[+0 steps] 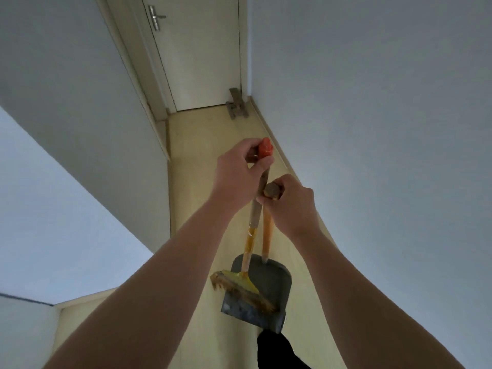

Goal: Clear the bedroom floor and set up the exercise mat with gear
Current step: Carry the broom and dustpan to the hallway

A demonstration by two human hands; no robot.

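Head view: broom (251, 231), upright, bristles lower centre, left hand (238, 166) gripping top; dustpan (269, 286) alongside, right hand (291, 207) gripping its handle.

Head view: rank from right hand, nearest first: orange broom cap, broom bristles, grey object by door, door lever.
From the right hand:
1. orange broom cap, up-left, in the left hand
2. broom bristles, below, at the dustpan
3. grey object, far end, beside the door
4. door lever, high on the door
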